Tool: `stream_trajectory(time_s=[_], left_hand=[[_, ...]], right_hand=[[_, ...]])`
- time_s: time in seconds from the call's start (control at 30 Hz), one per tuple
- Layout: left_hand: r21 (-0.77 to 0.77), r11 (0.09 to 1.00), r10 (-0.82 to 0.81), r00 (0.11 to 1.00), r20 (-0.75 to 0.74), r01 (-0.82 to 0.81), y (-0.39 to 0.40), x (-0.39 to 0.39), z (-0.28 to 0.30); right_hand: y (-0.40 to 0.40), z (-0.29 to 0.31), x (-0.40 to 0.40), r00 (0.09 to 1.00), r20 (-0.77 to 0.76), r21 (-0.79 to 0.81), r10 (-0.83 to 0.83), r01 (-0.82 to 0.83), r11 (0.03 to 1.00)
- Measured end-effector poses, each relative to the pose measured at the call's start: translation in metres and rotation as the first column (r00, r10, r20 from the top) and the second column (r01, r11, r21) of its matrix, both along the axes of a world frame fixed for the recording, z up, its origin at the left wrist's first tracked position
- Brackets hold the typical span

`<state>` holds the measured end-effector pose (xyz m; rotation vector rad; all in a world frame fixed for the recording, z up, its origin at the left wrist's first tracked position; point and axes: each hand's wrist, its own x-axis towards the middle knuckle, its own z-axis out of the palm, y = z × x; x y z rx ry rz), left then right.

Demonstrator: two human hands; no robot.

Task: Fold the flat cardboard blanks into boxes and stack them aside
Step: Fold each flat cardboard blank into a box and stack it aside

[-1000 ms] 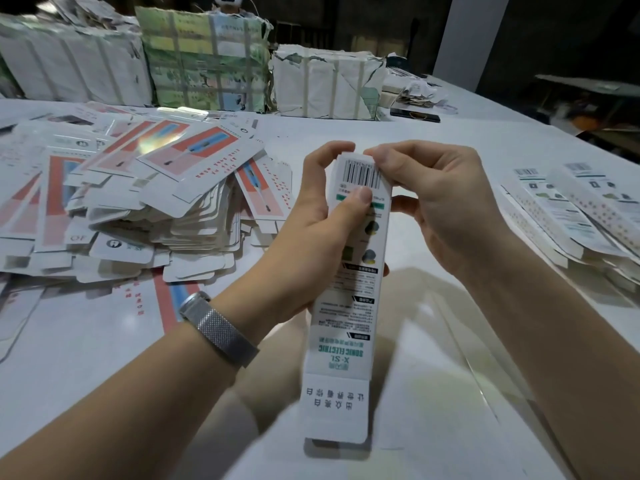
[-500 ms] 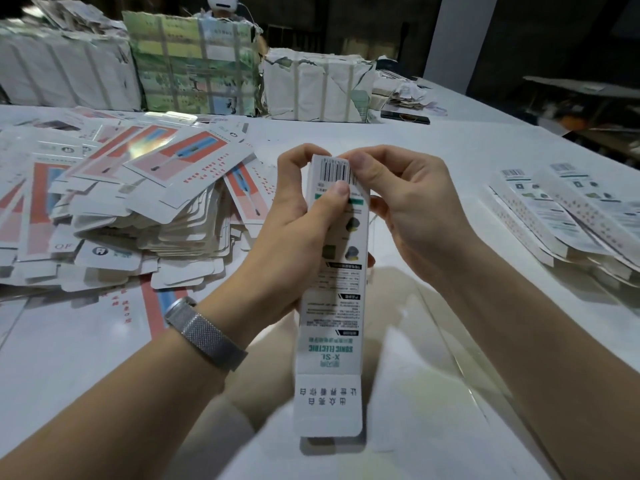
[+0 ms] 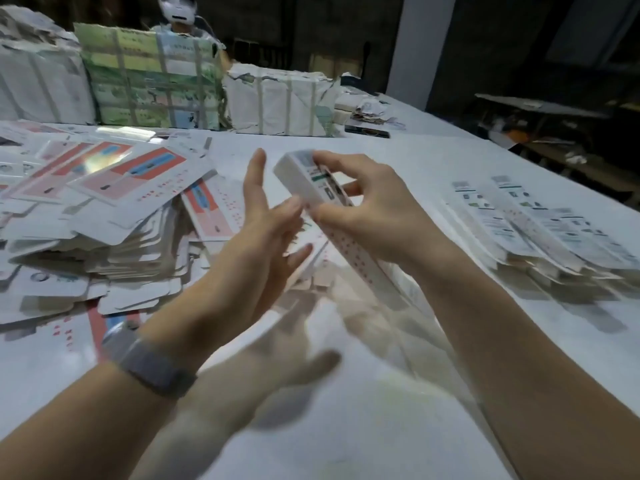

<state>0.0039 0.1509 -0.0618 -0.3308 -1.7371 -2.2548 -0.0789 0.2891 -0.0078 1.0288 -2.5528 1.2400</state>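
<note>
A long white folded box (image 3: 349,249) with green print and red dots tilts above the white table (image 3: 363,427), its closed end up and away from me. My right hand (image 3: 363,206) grips it near that top end. My left hand (image 3: 263,233) hangs just left of the box with fingers spread, holding nothing. A sprawling heap of flat red-and-blue printed blanks (image 3: 104,209) lies to the left. Several folded boxes (image 3: 540,223) lie side by side to the right.
Strapped bundles of paper stock stand along the far edge: a white bundle (image 3: 38,84), a green printed bundle (image 3: 152,81) and another white bundle (image 3: 284,102). A person with a white headset (image 3: 176,12) sits behind them. A dark phone (image 3: 367,131) lies beyond.
The box was upright, held in both hands at its barcode end. Now my left hand has let go and opened, and my right hand has tilted the box over toward the right.
</note>
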Motion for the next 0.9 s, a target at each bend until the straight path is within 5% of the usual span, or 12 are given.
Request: stream_trajectory(time_s=[0.1, 0.2, 0.33, 0.47, 0.53, 0.63, 0.7, 0.8, 0.83, 0.9], left_hand=[[-0.121, 0.989, 0.086, 0.995, -0.041, -0.090, -0.004, -0.004, -0.003], [-0.196, 0.973, 0.104, 0.991, -0.084, -0.119, -0.010, -0.002, -0.008], [-0.207, 0.967, 0.133, 0.986, -0.099, -0.151, -0.013, 0.002, -0.006], [-0.215, 0.963, 0.149, 0.986, -0.077, -0.162, -0.009, 0.005, -0.002], [-0.250, 0.949, 0.182, 0.981, -0.068, -0.193, -0.007, 0.006, -0.001], [-0.408, 0.852, 0.307, 0.944, -0.119, -0.328, -0.005, 0.006, 0.001], [-0.592, 0.647, 0.413, 0.873, -0.258, -0.481, -0.008, 0.007, 0.000], [-0.840, -0.034, 0.472, 0.732, -0.491, -0.542, -0.018, 0.004, -0.004], [-0.911, -0.156, 0.526, 0.748, -0.404, -0.382, -0.020, 0.004, -0.004], [-0.977, -0.203, 0.630, 0.754, -0.185, -0.070, -0.024, 0.005, -0.006]], right_hand=[[0.033, 0.017, -0.031, 0.943, -0.155, 0.125, -0.295, 0.315, 0.941], [0.079, 0.019, -0.066, 0.815, -0.198, 0.320, -0.544, 0.579, 0.750], [0.119, 0.002, -0.095, 0.690, -0.128, 0.505, -0.712, 0.663, 0.552], [0.127, 0.000, -0.114, 0.567, -0.225, 0.439, -0.793, 0.785, 0.437], [0.123, -0.001, -0.114, 0.559, -0.276, 0.386, -0.781, 0.809, 0.443], [0.103, -0.006, -0.104, 0.689, -0.191, 0.269, -0.700, 0.722, 0.637], [0.080, -0.007, -0.090, 0.823, 0.031, 0.030, -0.567, 0.566, 0.824], [0.044, -0.006, -0.064, 0.919, 0.362, -0.373, -0.157, 0.297, 0.879], [0.034, -0.007, -0.057, 0.912, 0.405, -0.432, -0.062, 0.250, 0.867], [0.018, -0.012, -0.045, 0.895, 0.444, -0.471, 0.046, 0.189, 0.862]])
